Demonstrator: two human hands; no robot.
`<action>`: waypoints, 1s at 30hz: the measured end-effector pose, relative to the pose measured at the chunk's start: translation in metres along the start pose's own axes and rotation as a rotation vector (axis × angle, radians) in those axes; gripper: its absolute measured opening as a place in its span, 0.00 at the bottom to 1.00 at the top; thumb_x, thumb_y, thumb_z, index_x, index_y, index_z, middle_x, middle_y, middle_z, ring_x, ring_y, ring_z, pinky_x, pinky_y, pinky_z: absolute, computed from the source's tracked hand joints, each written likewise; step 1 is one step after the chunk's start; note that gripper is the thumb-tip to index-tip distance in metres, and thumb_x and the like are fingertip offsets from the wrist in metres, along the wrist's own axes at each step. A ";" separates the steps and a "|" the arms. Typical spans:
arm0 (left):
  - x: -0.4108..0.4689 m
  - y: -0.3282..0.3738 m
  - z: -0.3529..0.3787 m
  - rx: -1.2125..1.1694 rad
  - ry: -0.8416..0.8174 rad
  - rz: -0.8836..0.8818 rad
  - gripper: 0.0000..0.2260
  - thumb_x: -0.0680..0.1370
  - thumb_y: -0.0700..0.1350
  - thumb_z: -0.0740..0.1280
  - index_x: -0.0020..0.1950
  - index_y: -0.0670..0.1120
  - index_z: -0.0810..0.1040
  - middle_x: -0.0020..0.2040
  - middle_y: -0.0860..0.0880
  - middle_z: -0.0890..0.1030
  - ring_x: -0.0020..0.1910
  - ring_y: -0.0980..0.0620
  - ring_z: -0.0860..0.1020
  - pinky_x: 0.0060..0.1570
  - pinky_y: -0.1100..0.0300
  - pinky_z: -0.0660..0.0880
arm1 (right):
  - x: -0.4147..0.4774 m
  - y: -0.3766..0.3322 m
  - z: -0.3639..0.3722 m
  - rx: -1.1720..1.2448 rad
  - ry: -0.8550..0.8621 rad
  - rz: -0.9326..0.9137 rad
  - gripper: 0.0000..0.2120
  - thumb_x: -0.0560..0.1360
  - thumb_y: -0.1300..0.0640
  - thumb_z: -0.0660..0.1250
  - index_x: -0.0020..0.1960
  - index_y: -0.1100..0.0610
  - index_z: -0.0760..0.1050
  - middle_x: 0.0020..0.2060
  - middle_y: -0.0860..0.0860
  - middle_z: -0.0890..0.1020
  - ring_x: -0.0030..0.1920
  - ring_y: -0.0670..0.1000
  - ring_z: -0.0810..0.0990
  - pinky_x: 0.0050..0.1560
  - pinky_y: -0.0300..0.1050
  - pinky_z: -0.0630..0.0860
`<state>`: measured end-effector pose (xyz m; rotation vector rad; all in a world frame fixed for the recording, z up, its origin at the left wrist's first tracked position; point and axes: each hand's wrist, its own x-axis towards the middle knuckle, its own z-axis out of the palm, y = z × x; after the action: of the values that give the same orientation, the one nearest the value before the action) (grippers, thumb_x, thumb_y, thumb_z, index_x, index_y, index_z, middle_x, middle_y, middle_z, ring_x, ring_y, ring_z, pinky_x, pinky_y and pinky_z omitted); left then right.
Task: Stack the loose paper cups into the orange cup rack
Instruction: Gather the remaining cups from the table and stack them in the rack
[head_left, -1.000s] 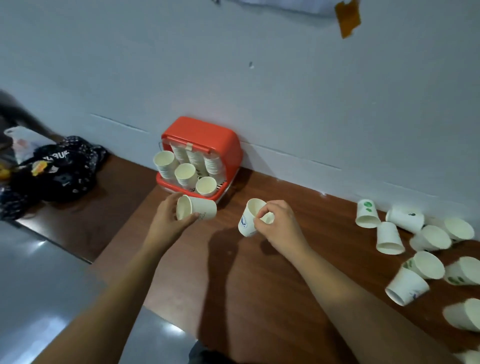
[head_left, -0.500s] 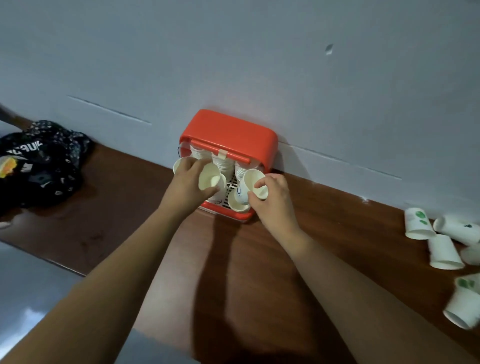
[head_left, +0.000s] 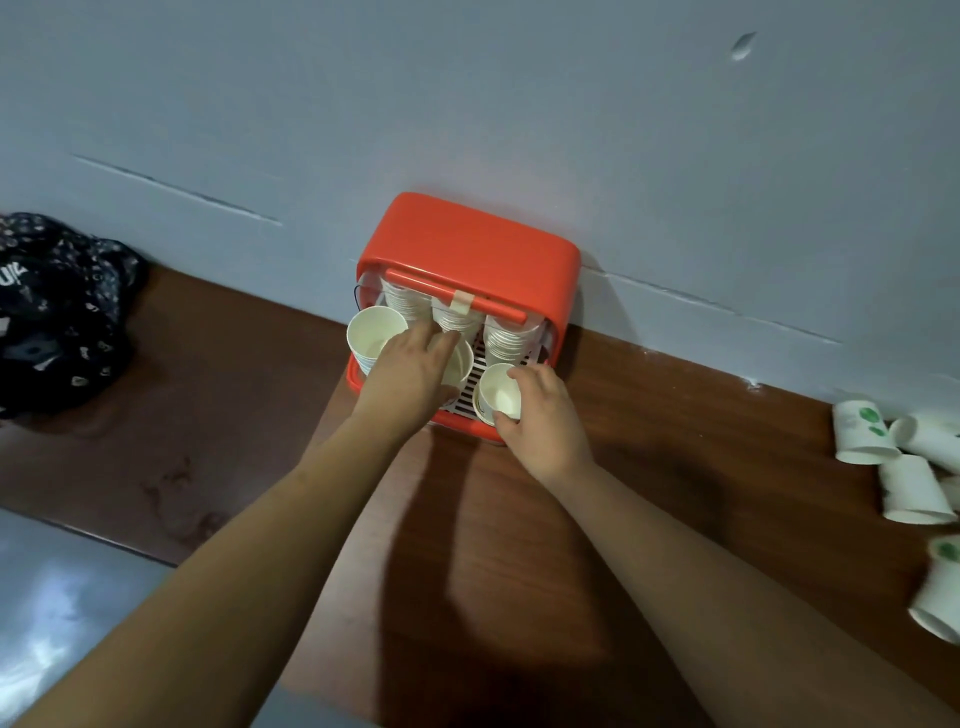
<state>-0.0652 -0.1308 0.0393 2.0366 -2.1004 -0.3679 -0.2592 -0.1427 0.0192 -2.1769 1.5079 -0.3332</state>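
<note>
Against the grey wall (head_left: 467, 104), on the brown table (head_left: 519, 545), stands the orange cup rack (head_left: 467, 244) with stacks of cups inside; a dark patterned bag (head_left: 52, 312) lies well to its left, and the loose paper cups (head_left: 914, 488) lie scattered (some on their sides) at the far right. The left hand (head_left: 410, 369) lies over the middle front cup (head_left: 460, 364), fingers stretched across its rim, though whether it grips cannot be told; the right hand (head_left: 540, 415) pinches the right front cup (head_left: 501, 397) by its rim, in the rack's front row.
</note>
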 end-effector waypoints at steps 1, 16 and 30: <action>0.002 -0.002 0.002 0.018 0.001 0.004 0.32 0.66 0.47 0.80 0.68 0.42 0.74 0.62 0.39 0.75 0.56 0.37 0.76 0.58 0.44 0.72 | 0.002 0.001 0.003 -0.020 -0.014 0.002 0.26 0.71 0.55 0.72 0.68 0.59 0.71 0.63 0.56 0.74 0.64 0.59 0.73 0.64 0.56 0.72; -0.015 0.004 -0.002 -0.005 0.105 0.019 0.24 0.70 0.44 0.75 0.63 0.39 0.75 0.61 0.39 0.76 0.59 0.38 0.75 0.60 0.44 0.71 | -0.005 0.016 -0.009 -0.028 -0.034 0.041 0.27 0.74 0.49 0.70 0.70 0.58 0.70 0.66 0.54 0.73 0.67 0.55 0.70 0.67 0.50 0.70; -0.002 0.220 0.079 -0.225 -0.114 0.224 0.14 0.77 0.44 0.68 0.61 0.40 0.76 0.56 0.42 0.75 0.57 0.41 0.75 0.56 0.47 0.74 | -0.136 0.263 -0.178 -0.174 0.035 0.442 0.24 0.75 0.49 0.71 0.66 0.60 0.74 0.63 0.57 0.75 0.64 0.56 0.74 0.64 0.50 0.71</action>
<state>-0.2989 -0.1205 0.0319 1.6736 -2.2093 -0.6626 -0.6030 -0.1341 0.0488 -1.8926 2.0443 -0.0933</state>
